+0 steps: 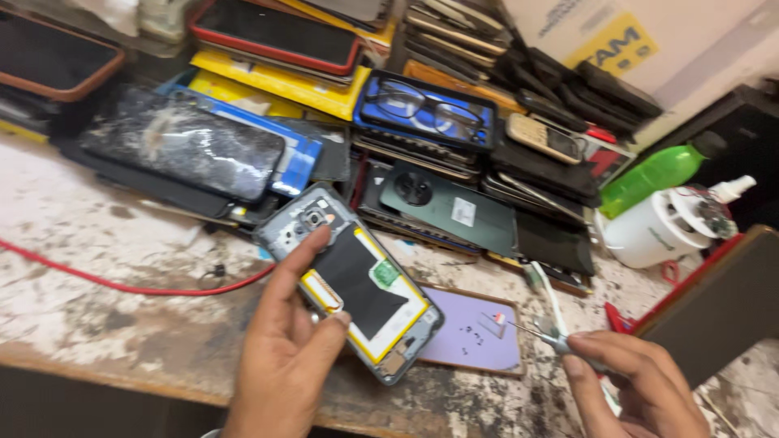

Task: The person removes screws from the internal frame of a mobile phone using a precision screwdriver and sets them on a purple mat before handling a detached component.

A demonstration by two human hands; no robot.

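Opened phone (350, 280), back cover off, sits tilted in the left hand (284, 357), raised just above the front edge of the desk (97, 324), with the fingers (300, 259) wrapped round its left side and the thumb pressing the lower edge. The right hand (637, 385) is down at the bottom right corner, fingers pinched shut on a thin screwdriver (540, 334) whose tip points left over a lilac back panel (475, 331) lying flat; the wrist is cut off by the frame. Bare scuffed desk on the left, only a red cable (122, 284) crossing it. Further back it's crowded: cracked tablet (182, 150), green phone back (450, 207), glasses (426, 109) on stacked phones, white tub (657, 231), green bottle (653, 174). Everything's pretty blurry.
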